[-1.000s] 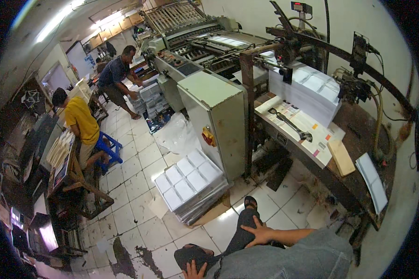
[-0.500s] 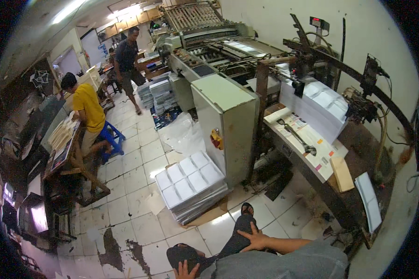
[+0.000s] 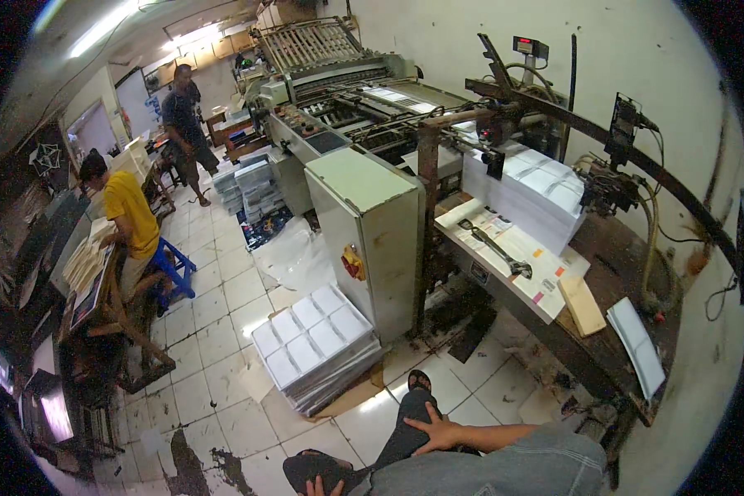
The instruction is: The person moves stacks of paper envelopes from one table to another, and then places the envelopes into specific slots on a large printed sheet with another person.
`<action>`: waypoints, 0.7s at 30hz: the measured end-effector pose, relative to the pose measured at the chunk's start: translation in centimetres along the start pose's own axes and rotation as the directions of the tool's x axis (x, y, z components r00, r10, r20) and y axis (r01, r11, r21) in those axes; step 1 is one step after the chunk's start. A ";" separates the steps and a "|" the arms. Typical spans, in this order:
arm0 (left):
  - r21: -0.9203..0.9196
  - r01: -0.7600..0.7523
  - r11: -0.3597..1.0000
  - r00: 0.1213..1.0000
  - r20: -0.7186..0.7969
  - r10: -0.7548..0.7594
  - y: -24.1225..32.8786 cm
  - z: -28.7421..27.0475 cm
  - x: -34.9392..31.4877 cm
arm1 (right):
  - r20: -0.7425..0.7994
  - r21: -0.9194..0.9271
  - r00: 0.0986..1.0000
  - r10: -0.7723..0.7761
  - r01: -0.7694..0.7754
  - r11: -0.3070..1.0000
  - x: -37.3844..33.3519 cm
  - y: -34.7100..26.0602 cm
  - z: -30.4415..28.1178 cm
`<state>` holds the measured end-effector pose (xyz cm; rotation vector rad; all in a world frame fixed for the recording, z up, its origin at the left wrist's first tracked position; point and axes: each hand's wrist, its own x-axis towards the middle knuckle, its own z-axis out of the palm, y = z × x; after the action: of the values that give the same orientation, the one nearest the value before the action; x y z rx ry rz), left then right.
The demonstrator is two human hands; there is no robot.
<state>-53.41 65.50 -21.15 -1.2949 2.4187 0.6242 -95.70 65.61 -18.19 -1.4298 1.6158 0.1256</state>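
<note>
My right hand lies with its fingers spread on my right leg, over the dark trousers. At the lower edge, my left hand rests on my left knee with fingers apart; only part of it shows. Neither hand holds anything. In front of my feet stands a stack of printed white sheets on the tiled floor. A large folding machine with a grey-green cabinet rises beyond it.
Right: a bench carrying a tall paper pile, a wrench and a wooden block. Left: a person in yellow on a blue stool. Another person stands farther back. Plastic sheeting lies beside the cabinet.
The whole view has shifted, so the scene sits farther left. My hands stay on my legs. The standing person at the back has turned slightly; the seated person stays at the table.
</note>
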 end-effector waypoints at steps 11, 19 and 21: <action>-0.064 -0.010 0.998 0.999 -0.042 0.007 0.5 -0.6 -0.5 | -0.016 0.000 1.000 0.016 -0.016 1.000 -0.4 -0.4 -0.2; -0.031 0.005 1.000 0.995 -0.103 -0.009 2.1 -1.7 -1.2 | 0.000 -0.029 1.000 -0.023 0.023 0.999 0.2 0.0 -0.2; -0.050 -0.014 0.999 0.987 -0.162 0.006 2.0 -2.0 -1.6 | 0.008 -0.016 0.999 -0.033 0.033 0.999 -0.2 -0.2 -0.5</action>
<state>-54.33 66.57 -18.25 -1.4055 2.5553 0.6082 -95.79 65.36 -17.73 -1.4658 1.5878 0.1254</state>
